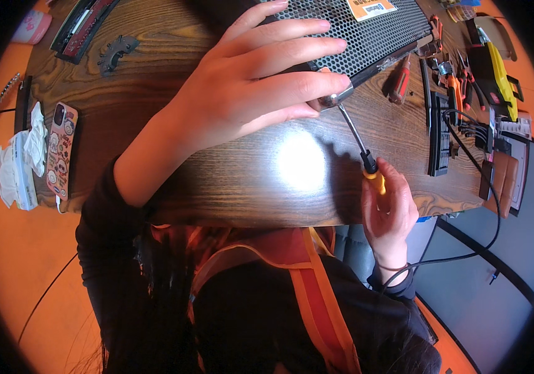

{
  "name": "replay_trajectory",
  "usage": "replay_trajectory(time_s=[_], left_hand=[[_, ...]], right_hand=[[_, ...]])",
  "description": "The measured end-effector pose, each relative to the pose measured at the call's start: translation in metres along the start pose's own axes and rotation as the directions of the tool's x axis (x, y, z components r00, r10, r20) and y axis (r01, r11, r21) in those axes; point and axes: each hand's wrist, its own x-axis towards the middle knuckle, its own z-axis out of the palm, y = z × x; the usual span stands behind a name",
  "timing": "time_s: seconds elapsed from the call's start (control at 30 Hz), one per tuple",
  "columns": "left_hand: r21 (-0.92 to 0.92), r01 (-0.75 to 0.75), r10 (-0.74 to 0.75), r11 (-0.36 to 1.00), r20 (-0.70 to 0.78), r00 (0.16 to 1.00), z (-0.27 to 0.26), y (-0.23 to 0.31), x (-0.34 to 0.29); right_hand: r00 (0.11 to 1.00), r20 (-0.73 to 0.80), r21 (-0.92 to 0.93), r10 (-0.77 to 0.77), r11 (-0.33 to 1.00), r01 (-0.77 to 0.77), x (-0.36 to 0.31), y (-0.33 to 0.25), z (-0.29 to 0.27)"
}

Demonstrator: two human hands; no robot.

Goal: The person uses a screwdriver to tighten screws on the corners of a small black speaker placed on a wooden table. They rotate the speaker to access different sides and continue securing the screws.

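Observation:
My left hand (267, 71) reaches over a black case (367, 38) with a perforated metal grille. Its outer fingers are spread above the grille, while the thumb and index finger close around a shiny metal corner piece (328, 100) at the case's near corner. In my right hand (391, 206) is a screwdriver (374, 177) with a yellow and black handle. The shaft slants up and left, its end at the metal corner piece. Whether the tip sits in a screw cannot be made out.
Right of the case lie a red-handled screwdriver (400, 81), pliers (469, 81), a black slotted strip (439, 134) and a yellow-black tool (504, 81). A cable (491, 237) loops down the right. Toward the left are a phone (61, 149), tissues (21, 165) and a black notched part (116, 53).

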Motion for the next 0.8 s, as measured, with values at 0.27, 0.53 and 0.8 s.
replay_trajectory(time_s=[0.27,0.53,0.8], left_hand=[[0.23,-0.221,0.257,0.948,-0.139,0.956,0.012,-0.02,-0.006],[0.181,-0.17,0.188,0.969,-0.087,0.978,0.004,-0.012,0.003],[0.021,-0.018,0.017,1.0,0.009,1.0,-0.005,0.003,0.004]], right_hand=[[0.717,0.644,0.758,0.265,-0.097,-0.645,0.015,0.001,-0.02],[0.976,0.113,0.443,0.188,0.869,-0.219,0.008,0.002,-0.01],[0.785,0.407,0.654,0.468,0.451,-0.608,0.009,-0.011,-0.018]])
